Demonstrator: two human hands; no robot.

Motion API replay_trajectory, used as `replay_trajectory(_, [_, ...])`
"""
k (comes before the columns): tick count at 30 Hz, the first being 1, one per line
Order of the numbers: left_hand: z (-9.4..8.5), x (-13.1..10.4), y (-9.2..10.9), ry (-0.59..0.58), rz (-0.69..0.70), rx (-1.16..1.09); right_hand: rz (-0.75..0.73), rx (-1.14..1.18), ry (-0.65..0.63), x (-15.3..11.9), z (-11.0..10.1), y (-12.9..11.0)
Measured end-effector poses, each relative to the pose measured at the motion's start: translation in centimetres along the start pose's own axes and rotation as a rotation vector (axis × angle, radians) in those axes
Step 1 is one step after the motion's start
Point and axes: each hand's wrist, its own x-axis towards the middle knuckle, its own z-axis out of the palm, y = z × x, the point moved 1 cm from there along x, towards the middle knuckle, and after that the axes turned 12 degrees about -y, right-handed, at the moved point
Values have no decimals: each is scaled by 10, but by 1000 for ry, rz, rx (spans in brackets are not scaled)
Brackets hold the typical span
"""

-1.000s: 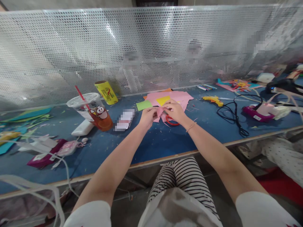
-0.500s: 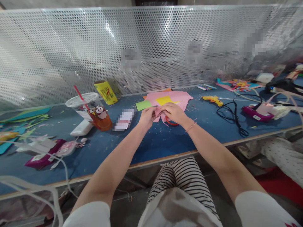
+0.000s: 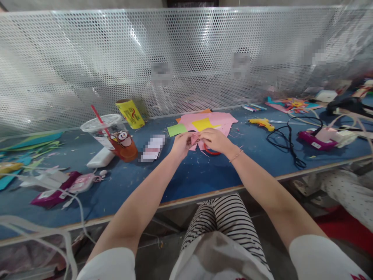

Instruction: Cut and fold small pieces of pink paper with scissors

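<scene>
Between my two hands is a small piece of pink paper, pinched from both sides. My left hand has its fingers closed on the paper's left part. My right hand grips it from the right, fingertips pressed together. Just under my right hand shows the red handle of what looks like scissors, partly hidden. Behind the hands lie large pink paper sheets, with a yellow piece on top and a green piece at their left edge.
Left of my hands lie a phone, a lidded drink cup with a red straw, and a yellow can. Rightward are a yellow glue gun, black cable and purple power strip. A perforated metal screen borders the table's back.
My fingers have shifted slightly on the pink paper, and my right hand has moved a little to the right. The things on the table stay where they were.
</scene>
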Motion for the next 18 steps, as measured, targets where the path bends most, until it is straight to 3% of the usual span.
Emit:
replay_trajectory(11, [1,-4,2,21,37,39,-9,-5,-19,0,1,-1])
replay_trajectory(15, [1,-3,1,28,60,64,20,183,42,2,3,-3])
replay_trajectory(18, [-2,0,-3,32,112,147,183,436,177,5,8,-3])
